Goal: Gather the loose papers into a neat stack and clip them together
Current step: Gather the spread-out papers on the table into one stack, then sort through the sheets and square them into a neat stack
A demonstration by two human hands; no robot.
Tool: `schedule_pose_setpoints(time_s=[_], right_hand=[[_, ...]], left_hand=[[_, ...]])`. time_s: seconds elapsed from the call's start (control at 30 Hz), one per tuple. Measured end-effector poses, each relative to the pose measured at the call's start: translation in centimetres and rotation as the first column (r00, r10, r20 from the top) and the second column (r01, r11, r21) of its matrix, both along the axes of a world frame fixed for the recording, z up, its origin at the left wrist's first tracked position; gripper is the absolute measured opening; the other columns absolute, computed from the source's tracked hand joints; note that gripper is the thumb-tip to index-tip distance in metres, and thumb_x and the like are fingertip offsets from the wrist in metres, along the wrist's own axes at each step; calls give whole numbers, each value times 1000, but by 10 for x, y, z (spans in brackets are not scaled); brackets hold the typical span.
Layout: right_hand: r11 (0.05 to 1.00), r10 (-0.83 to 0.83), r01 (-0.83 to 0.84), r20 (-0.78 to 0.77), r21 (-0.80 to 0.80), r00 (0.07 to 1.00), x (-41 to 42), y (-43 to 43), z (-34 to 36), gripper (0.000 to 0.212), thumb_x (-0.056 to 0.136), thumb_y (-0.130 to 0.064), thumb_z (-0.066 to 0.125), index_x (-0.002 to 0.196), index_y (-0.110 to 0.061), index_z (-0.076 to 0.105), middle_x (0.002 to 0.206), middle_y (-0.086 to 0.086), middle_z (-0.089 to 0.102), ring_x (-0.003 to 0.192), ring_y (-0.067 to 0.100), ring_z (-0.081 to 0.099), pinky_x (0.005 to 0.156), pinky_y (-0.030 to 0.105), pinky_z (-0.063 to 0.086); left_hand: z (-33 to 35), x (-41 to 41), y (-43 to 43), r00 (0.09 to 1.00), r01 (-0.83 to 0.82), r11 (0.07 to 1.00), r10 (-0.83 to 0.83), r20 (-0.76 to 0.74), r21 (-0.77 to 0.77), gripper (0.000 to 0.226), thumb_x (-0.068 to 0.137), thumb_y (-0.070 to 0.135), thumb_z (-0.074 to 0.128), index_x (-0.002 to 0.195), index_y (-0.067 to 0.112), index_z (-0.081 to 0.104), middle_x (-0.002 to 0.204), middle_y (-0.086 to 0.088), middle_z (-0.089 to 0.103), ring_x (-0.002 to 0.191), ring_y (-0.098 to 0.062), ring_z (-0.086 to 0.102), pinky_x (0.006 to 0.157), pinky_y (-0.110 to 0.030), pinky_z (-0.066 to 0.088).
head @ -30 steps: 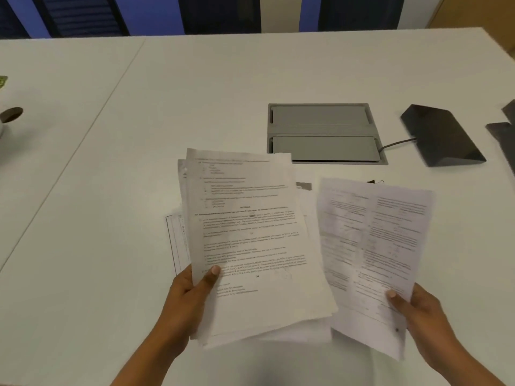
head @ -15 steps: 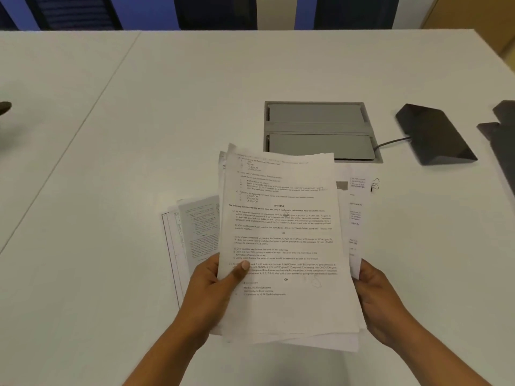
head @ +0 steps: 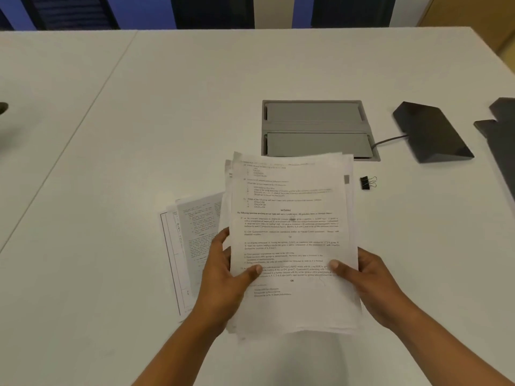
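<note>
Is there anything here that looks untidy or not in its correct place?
Yes. The held stack is uneven: sheet edges fan out at its top left corner. A few loose sheets lie apart on the table, left of the left hand. The binder clip lies unused on the right.

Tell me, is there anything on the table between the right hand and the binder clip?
Nothing visible. The binder clip lies alone on bare table, beyond the right hand. That hand is busy, though: with the left hand it holds the paper stack.
</note>
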State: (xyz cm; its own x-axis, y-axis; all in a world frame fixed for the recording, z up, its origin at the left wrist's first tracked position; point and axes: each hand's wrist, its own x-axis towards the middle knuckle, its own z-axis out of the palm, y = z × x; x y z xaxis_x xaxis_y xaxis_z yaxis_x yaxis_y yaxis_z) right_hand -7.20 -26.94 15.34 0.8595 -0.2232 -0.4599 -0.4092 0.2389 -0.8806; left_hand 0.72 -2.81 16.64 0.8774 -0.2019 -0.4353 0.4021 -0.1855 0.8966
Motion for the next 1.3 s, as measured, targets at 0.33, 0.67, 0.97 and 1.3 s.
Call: schedule_pose_setpoints(time_s=[0.33,0.67,0.97,1.3], right_hand=[[967,-54,107,225,-231,973,25,1,16,38,78,-12,76,110,-31,66,105,-6,76,97,10,71,77,25,59],[940,34,-2,88,-342,996,12,-4,-27,32,90,-17,67,111,-41,60,106,-8,71,98,5,67,78,24,55],[927,-86,85,14,-365,996,-10,-12,-43,13,94,-22,60,97,-33,66,94,-16,72,84,-7,68,64,11,54],[921,-241,252,71,-298,968,-23,-27,-38,12,92,-18,62,98,-27,67,79,-26,74,78,-9,69,65,9,52]], left_hand=[[-2,22,-24,968,8,999,0,251,-34,44,79,8,79,102,39,59,102,8,66,97,-7,64,67,-13,55],[-36,20,-33,968,137,989,-144,207,49,18,96,27,60,102,44,56,92,19,68,91,-10,66,74,-19,55],[-137,11,37,889,389,408,-402,-219,826,85,89,66,46,157,33,7,167,-13,-8,150,-46,-2,119,-62,17],[-147,-33,-14,743,507,381,-648,-168,773,84,95,49,52,157,33,-2,164,-2,-23,150,-33,-22,123,-48,10]])
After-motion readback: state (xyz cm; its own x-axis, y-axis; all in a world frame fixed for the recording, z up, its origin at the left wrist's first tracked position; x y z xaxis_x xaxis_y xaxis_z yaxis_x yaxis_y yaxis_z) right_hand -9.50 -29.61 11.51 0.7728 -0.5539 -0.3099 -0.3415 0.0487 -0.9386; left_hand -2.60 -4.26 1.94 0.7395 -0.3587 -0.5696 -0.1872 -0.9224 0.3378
